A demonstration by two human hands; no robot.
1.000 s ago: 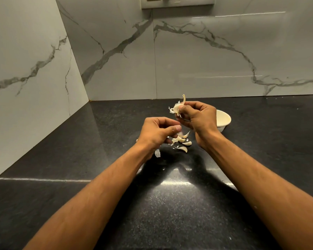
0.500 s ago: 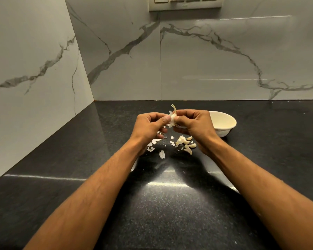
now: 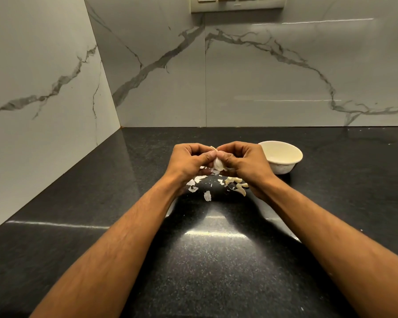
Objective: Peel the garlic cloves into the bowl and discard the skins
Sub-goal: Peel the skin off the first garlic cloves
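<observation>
From my remote feed, I watched both hands meet above a black speckled countertop [image 3: 216,271], sharing one piece of garlic [image 3: 218,165] between them. The left hand [image 3: 190,158] had its fingers curled in and its thumb pressed to the garlic's left side; the right hand [image 3: 245,160] mirrored it, fingers curled, thumb against the garlic's right side, so that the two thumbs nearly touched. A thin tan stem tip poked up just above the thumbs, and papery white skin hung loose below the piece. I could not tell how much of the garlic remained covered. Beneath the hands, torn skins [image 3: 197,183] lay scattered on the counter toward the left, while a small cluster of cloves [image 3: 236,183] sat on the counter just under the right wrist. A cream bowl [image 3: 282,157] stood upright on the counter just right of the right hand, slightly farther away, apart from the cloves; nothing in it was plain to me. Marble-veined wall panels [image 3: 262,76] rose behind, with a switch plate [image 3: 237,4] at the top edge.
</observation>
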